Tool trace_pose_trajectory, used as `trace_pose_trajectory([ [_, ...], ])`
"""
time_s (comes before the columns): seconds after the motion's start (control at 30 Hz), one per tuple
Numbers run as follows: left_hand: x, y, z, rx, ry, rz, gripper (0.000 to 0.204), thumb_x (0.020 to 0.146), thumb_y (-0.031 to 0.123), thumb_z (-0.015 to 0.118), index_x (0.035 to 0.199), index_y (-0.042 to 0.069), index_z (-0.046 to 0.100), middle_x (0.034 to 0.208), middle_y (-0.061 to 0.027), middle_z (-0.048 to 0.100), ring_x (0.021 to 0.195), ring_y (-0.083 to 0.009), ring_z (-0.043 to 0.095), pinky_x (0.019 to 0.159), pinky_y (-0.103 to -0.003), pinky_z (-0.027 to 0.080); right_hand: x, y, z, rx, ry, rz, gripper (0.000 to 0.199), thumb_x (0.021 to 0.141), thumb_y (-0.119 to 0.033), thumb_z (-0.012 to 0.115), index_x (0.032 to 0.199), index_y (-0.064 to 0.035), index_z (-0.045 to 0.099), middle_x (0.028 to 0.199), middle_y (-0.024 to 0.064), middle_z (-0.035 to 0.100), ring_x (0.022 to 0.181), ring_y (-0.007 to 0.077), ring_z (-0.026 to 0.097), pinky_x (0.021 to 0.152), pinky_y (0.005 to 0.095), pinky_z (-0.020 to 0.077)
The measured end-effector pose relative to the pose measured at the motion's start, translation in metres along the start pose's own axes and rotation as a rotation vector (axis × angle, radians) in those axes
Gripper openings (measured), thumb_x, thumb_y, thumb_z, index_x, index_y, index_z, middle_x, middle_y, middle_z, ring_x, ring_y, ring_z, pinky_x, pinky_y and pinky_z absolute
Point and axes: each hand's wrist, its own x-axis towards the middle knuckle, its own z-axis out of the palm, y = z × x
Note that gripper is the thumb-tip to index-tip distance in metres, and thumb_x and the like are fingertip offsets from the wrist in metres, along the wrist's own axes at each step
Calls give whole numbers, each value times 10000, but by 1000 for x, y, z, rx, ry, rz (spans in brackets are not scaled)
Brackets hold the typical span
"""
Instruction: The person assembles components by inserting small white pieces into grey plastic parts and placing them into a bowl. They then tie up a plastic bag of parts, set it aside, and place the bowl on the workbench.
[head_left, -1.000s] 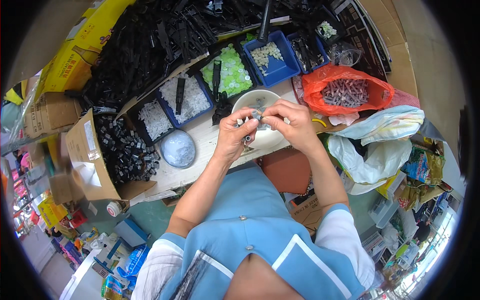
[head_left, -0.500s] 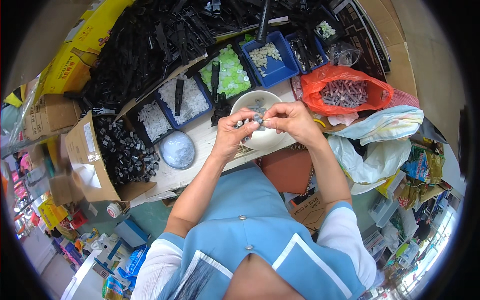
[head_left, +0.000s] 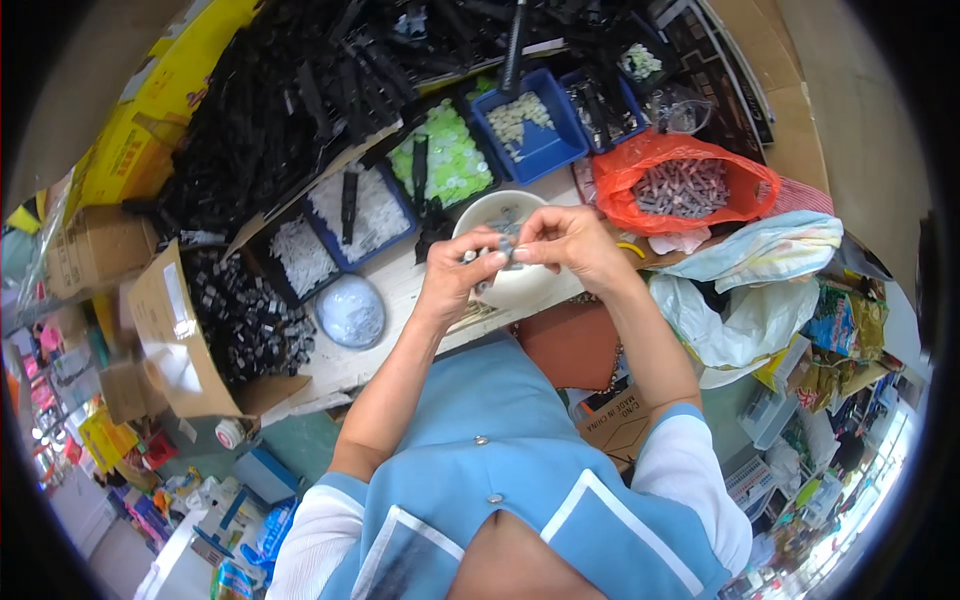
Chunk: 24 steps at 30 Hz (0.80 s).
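We see bright, fairly even light, white glare at lower right, black vignette, bowed edges, a blurred yellow cardboard box (head_left: 140, 142).

One left hand (head_left: 452, 272) and one right hand (head_left: 575, 252), over one white bowl (head_left: 522, 293); three blue trays (head_left: 548, 150) beyond; one red bag (head_left: 612, 188) right; one open carton (head_left: 165, 345) left; two dress buttons (head_left: 481, 440) near.

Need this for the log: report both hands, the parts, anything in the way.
Left fingers holding small grey parts. Right fingers at one part, grip unclear. In the way: both partly block view of white bowl.
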Motion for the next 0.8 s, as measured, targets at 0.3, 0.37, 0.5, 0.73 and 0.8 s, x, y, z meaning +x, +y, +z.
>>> trace_pose_trajectory([
  [0.3, 14, -12, -9, -399, -63, -131, 208, 747, 85, 608, 926, -11, 566, 788, -119, 578, 506, -106, 470, 395, -206, 356, 20, -21, -42, -131, 307, -178, 87, 753, -93, 587, 807, -28, 608, 680, -32, 558, 579, 25, 473, 504, 167, 379],
  [0.37, 19, -10, -9, -417, -79, -134, 208, 742, 92, 615, 916, -12, 565, 788, -136, 576, 503, -119, 468, 397, -214, 353, 49, -11, -103, -311, 488, -332, 87, 734, -81, 581, 792, -25, 615, 673, -10, 575, 602, 51, 489, 550, 201, 401],
  [0.5, 25, -12, -14, -431, -94, -142, 212, 731, 96, 629, 905, -9, 569, 786, -144, 573, 494, -120, 465, 400, -217, 348, 101, -14, -218, -951, 940, -349, 154, 694, -158, 549, 762, -46, 629, 708, 181, 586, 704, 322, 582, 633, 384, 451],
  [0.73, 37, -17, -27, -455, -75, -138, 196, 725, 73, 624, 889, -22, 572, 783, -142, 556, 490, -116, 464, 395, -211, 338, 154, -43, -265, -1744, 804, -82, 149, 681, -92, 507, 732, -61, 643, 802, 167, 605, 830, 294, 552, 743, 406, 392],
  [0.8, 42, -16, -28, -460, -68, -136, 201, 724, 73, 625, 895, -20, 574, 781, -145, 555, 490, -116, 463, 396, -210, 342, 164, -43, -267, -1752, 752, -15, 156, 672, -68, 506, 737, -51, 646, 828, 149, 610, 906, 258, 513, 791, 398, 337],
])
